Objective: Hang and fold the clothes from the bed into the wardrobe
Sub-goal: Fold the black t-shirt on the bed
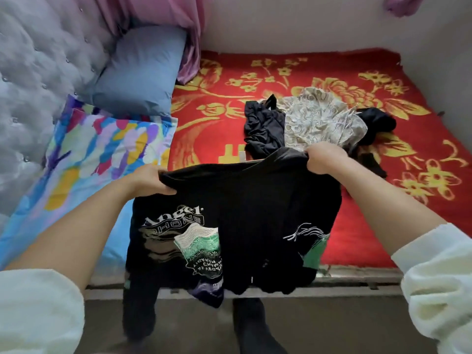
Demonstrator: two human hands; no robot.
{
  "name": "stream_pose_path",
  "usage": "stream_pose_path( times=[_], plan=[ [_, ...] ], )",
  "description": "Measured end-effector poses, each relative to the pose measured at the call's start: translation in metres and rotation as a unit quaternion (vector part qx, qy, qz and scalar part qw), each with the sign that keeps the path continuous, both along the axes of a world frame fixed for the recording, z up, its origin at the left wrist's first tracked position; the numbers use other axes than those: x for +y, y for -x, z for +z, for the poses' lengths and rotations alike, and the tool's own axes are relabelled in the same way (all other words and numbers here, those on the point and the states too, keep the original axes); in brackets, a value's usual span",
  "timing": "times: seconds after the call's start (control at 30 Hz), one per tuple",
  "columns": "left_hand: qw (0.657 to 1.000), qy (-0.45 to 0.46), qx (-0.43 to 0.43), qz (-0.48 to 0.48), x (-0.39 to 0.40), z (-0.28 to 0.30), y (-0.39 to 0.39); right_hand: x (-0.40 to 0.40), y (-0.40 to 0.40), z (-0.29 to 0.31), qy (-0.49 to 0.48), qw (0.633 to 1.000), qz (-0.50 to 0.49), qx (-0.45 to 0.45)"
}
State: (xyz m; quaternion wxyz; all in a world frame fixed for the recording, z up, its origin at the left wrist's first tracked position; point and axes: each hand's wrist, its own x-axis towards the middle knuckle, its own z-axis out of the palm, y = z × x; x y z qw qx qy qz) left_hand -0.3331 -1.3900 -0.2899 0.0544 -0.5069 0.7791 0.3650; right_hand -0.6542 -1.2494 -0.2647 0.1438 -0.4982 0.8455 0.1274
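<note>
A black printed T-shirt (245,213) with white and green graphics hangs in front of me over the bed's near edge. My left hand (150,182) grips its upper left edge and my right hand (323,158) grips its upper right edge, stretching the cloth between them. Further back on the red and yellow flowered blanket (370,190) lies a small pile: a dark crumpled garment (263,126), a beige patterned garment (319,118) and another black piece (378,121). No wardrobe is in view.
A blue pillow (143,70) leans on the grey tufted headboard (38,80) at left, with a multicoloured pillow (97,154) below it. Pink curtains (178,24) hang behind. The bed frame's edge (357,279) runs below the shirt; my dark-socked foot (252,325) stands on the floor.
</note>
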Motion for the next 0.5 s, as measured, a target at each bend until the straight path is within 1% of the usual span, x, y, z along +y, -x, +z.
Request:
stream_pose_path(
  times=[0.1,0.2,0.27,0.4,0.5],
  plan=[
    [0.996,0.09,-0.027,0.006,-0.064,-0.033,0.031,-0.056,0.039,-0.041,0.035,0.999,-0.032,0.021],
    [0.985,0.145,-0.086,0.021,-0.109,-0.062,0.05,-0.096,0.062,-0.081,0.062,0.997,-0.029,0.028],
    [0.983,0.158,-0.089,0.039,-0.131,-0.077,0.059,-0.118,0.07,-0.101,0.078,0.996,-0.027,0.016],
    [0.983,0.138,-0.06,0.107,-0.182,-0.115,0.078,-0.169,0.089,-0.14,0.087,0.995,-0.05,-0.022],
    [0.979,0.146,-0.053,0.132,-0.219,-0.145,0.094,-0.207,0.098,-0.167,0.112,0.993,-0.042,0.001]
  ],
)
